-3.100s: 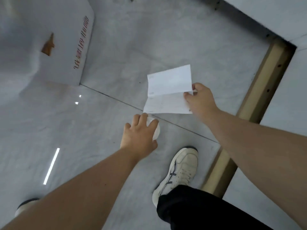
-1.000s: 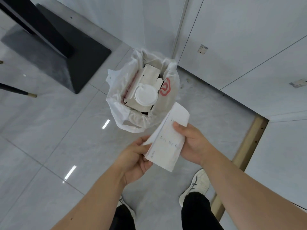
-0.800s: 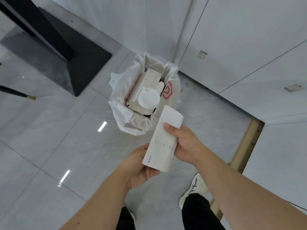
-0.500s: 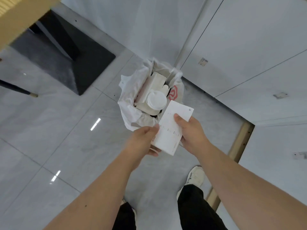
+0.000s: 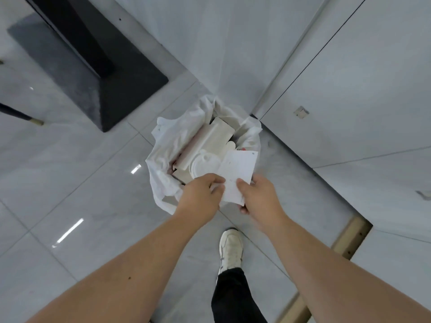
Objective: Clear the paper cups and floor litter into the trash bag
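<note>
Both hands are closed on one white sheet of paper (image 5: 238, 173). The right hand (image 5: 258, 197) pinches its lower right part, thumb on top and fingers curled beneath. The left hand (image 5: 200, 194) grips the lower left edge with fingers bent around it; whether anything else is held in that palm cannot be told. The sheet is slightly folded and tilts upward away from the person, its far corner over the near right rim of the trash bag (image 5: 163, 157).

The bag is white plastic, open at the top, standing on the grey tiled floor (image 5: 70, 183) close to the corner where two pale wall panels (image 5: 349, 78) meet. A patch of red print shows on the bag's right side, just behind the paper. Inside the bag a flattened cream carton (image 5: 210, 141) lies lengthwise, and a white cup lid (image 5: 203, 164) rests on its near end, just left of the paper.

On the floor to the far left stands a black table base (image 5: 105, 73) with its column rising out of view. Below the hands, one white sneaker (image 5: 231, 250) and a black trouser leg (image 5: 233, 297) are planted on the tiles. A tan strip (image 5: 349, 234) runs along the floor at the right edge.
</note>
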